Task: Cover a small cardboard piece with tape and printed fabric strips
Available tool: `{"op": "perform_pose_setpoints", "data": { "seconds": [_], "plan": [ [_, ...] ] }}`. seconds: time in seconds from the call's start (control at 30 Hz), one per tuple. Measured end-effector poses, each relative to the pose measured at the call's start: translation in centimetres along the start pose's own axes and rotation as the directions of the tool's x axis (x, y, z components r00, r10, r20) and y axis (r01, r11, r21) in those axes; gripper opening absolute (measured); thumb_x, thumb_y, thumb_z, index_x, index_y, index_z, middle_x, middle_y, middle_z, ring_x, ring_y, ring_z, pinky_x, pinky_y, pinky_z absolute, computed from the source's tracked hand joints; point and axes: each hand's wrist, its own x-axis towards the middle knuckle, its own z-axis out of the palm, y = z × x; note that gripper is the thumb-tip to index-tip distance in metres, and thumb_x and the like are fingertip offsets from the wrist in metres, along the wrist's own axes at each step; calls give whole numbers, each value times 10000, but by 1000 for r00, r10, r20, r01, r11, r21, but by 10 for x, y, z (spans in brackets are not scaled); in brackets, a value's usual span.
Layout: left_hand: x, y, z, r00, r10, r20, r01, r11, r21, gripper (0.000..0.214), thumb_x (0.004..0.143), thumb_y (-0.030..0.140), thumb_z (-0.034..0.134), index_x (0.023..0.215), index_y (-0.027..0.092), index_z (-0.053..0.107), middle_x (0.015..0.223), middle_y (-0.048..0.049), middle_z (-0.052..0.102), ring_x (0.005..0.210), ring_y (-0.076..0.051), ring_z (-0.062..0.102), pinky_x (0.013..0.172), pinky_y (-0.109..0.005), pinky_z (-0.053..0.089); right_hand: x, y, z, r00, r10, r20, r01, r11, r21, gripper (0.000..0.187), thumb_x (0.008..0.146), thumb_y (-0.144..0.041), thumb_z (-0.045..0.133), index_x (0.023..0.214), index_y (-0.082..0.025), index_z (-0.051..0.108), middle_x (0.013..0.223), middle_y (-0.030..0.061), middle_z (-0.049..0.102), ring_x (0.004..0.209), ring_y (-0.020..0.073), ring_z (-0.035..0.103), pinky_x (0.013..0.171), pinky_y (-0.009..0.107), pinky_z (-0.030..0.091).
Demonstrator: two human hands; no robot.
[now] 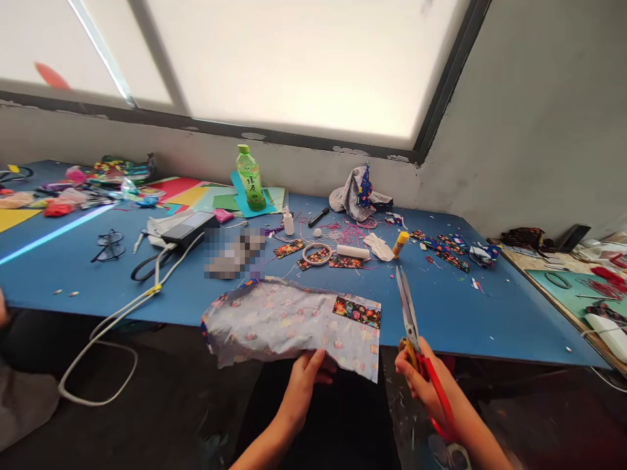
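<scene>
My left hand [304, 378] pinches the near edge of a pale printed cloth [284, 323], held over the front edge of the blue table [490, 313]. A small black floral strip [357, 311] lies on the cloth's right corner. My right hand [421, 382] is closed on red-handled scissors [409, 313]. Their blades point up and away, just right of the cloth, and look nearly closed.
On the table lie floral fabric strips [443, 251], a tape ring [316, 253], a glue stick [400, 243], a white roll [353, 251], a green bottle [251, 177], coloured paper [196, 194], glasses [108, 245], black scissors [147, 264] and a white cable [122, 313]. Another worktable [573, 287] stands at right.
</scene>
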Motion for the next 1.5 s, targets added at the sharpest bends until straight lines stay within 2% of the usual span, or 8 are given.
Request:
{"op": "perform_pose_setpoints", "data": {
  "seconds": [0.07, 0.37, 0.77, 0.93, 1.13, 1.2, 1.37, 1.5],
  "plan": [
    [0, 0, 5, 1000, 5, -7, -5, 1000, -28, 558, 704, 667, 630, 745, 112, 658, 715, -87, 666, 690, -205, 632, 583, -299, 528, 41, -40, -7, 982, -149, 118, 182, 916, -358, 255, 909, -498, 450, 903, -244, 427, 847, 47, 650, 605, 163, 586, 569, 288, 466],
    [-3, 22, 15, 981, -182, -64, 151, 931, -334, 622, 653, 716, 621, 803, 113, 649, 722, -70, 665, 602, -157, 623, 477, -222, 449, 207, -115, 67, 822, -220, 525, 491, 741, -458, 288, 919, -348, 576, 1127, -148, 577, 1065, 66, 633, 890, 183, 629, 783, 378, 533],
    [-13, 34, -14, 953, 160, -257, -102, 969, 225, 475, 690, 568, 671, 454, 174, 548, 454, -23, 545, 464, -145, 515, 472, -249, 404, 200, -120, 58, 728, -378, 572, 543, 827, -147, 303, 842, -435, 611, 925, -170, 489, 844, 9, 571, 744, 147, 559, 667, 297, 489],
    [-43, 79, -28, 726, 688, -8, -501, 536, 679, 404, 801, 306, 629, 438, 187, 497, 422, 29, 439, 394, -97, 411, 420, -224, 340, 140, -132, 5, 775, -481, 410, 522, 853, 13, 321, 842, -512, 546, 904, -206, 471, 829, 22, 555, 707, 153, 543, 623, 291, 479],
    [-71, 145, -23, 468, 808, 357, -791, 203, 576, 84, 808, 154, 637, 762, 197, 692, 655, -6, 681, 559, -129, 618, 547, -201, 481, 53, -169, -46, 815, -566, 127, 561, 825, 75, 268, 835, -470, 613, 726, -231, 562, 703, 4, 523, 632, 147, 518, 559, 269, 460],
    [-63, 158, -19, 535, 782, 319, -772, 298, 562, 149, 829, 221, 624, 695, 188, 678, 620, -2, 652, 538, -126, 589, 509, -205, 450, 43, -174, -52, 842, -539, 19, 533, 837, 122, 227, 807, -427, 650, 740, -228, 562, 708, -6, 519, 612, 130, 498, 534, 252, 437],
    [15, 159, -4, 911, 326, 250, -411, 704, 579, 323, 893, 422, 509, 831, 139, 651, 699, 7, 611, 627, -130, 571, 539, -209, 447, 85, -149, -41, 923, -371, -96, 383, 903, 196, 278, 742, -419, 685, 814, -206, 521, 745, -25, 528, 596, 116, 508, 512, 246, 448],
    [94, 127, 9, 963, 192, 189, -270, 684, 678, 272, 935, 325, 477, 872, 105, 624, 715, -5, 603, 664, -148, 590, 555, -239, 485, 153, -106, -23, 969, -225, -106, 243, 949, 203, 252, 798, -361, 690, 870, -170, 543, 800, -20, 555, 660, 123, 576, 554, 259, 518]
  ]
}}
